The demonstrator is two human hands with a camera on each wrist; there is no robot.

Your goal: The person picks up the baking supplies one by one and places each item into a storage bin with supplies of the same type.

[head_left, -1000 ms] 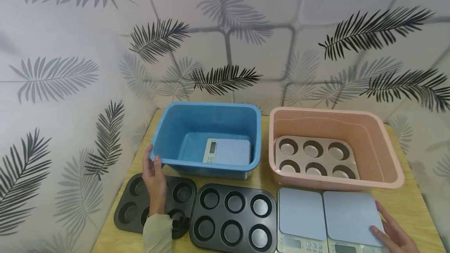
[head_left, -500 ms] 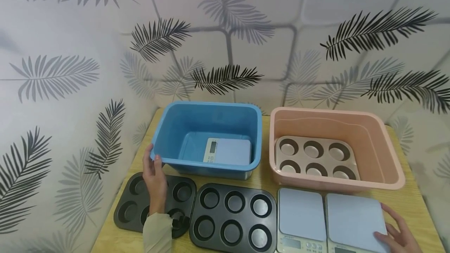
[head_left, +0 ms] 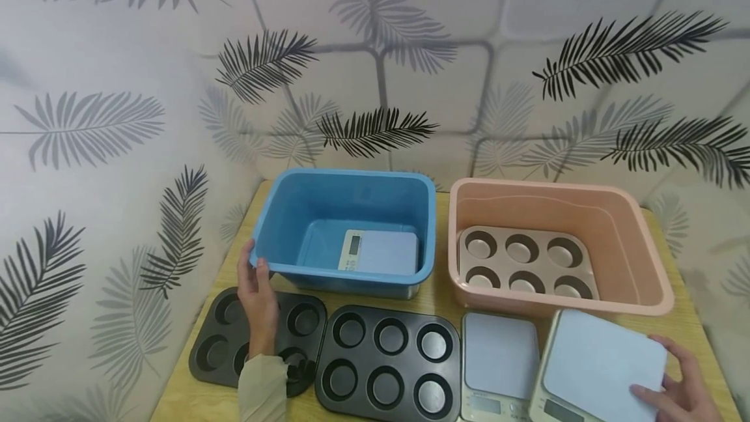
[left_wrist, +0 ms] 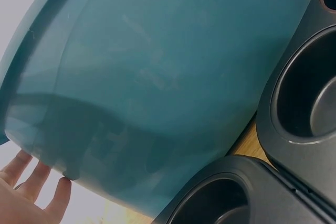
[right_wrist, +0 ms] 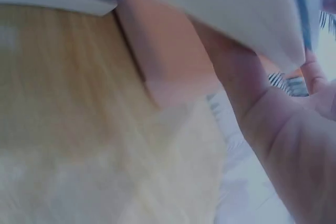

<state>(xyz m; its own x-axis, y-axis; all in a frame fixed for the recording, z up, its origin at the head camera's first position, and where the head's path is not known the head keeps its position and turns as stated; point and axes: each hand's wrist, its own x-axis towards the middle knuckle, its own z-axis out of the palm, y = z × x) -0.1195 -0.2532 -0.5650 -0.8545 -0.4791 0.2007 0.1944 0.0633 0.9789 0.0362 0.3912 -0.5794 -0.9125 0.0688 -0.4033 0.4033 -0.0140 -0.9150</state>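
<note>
Kitchen scale [head_left: 603,363] tilts before the peach bin [head_left: 527,305]; our right hand [head_left: 685,383] clamps its right edge, probably because that side is free. Well apart, our left hand [head_left: 259,301] grips a corner of the blue bin [head_left: 346,284].

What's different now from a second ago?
The right hand, already holding the rightmost kitchen scale, lifted it from the table and turned it clockwise. The left hand still touches the blue bin; the peach bin and black muffin pans stayed put.
</note>
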